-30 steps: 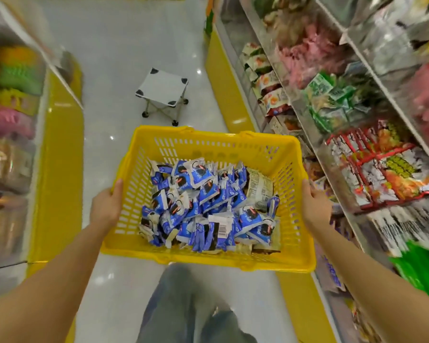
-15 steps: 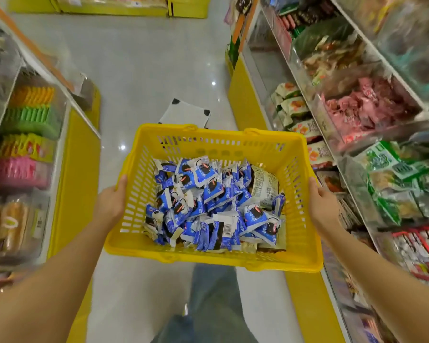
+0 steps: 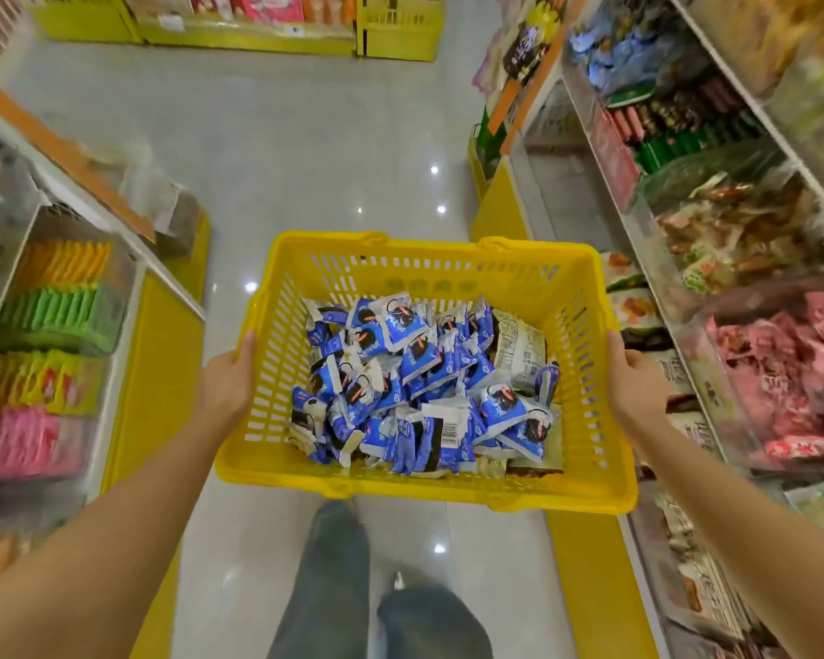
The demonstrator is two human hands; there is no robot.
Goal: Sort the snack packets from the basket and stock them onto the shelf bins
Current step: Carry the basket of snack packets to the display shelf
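looks like nothing's been stocked yet, basket (image 3: 424,489) gripped at its side rims by left hand (image 3: 224,387) and right hand (image 3: 638,387) fingers (image 3: 247,347), snack packets (image 3: 415,382) heaped between them, shelf bins (image 3: 728,321) just right of them untouched

open floor (image 3: 305,159) ahead; shelves (image 3: 686,230) right, bins (image 3: 58,325) left.
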